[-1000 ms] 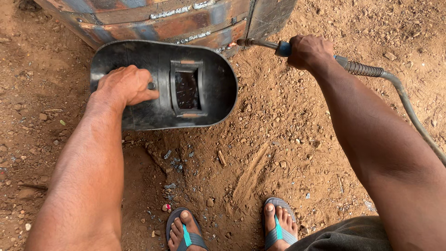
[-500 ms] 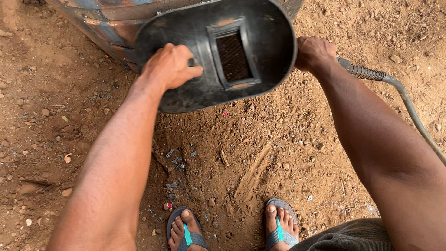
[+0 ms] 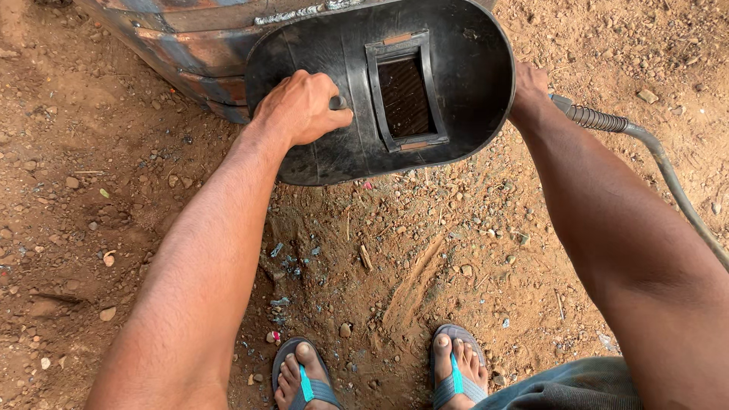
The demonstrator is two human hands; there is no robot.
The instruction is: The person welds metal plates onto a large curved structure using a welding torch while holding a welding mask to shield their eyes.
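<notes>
The welding shield [image 3: 425,99] sits under the left hand's fingers [image 3: 323,114], drum [image 3: 190,45] behind it, cable [image 3: 653,163] right of the right hand's fingers (mostly hidden), feet below

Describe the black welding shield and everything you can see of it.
The welding shield is a black, rounded, shallow shell that looks like plastic or fibre, seen from its hollow inner side. A raised rectangular frame near its middle holds a dark viewing window. The left hand closes on a grip inside it and holds it above the dirt ground, in front of a rusty metal drum. Its right rim hides most of the right hand.
</notes>
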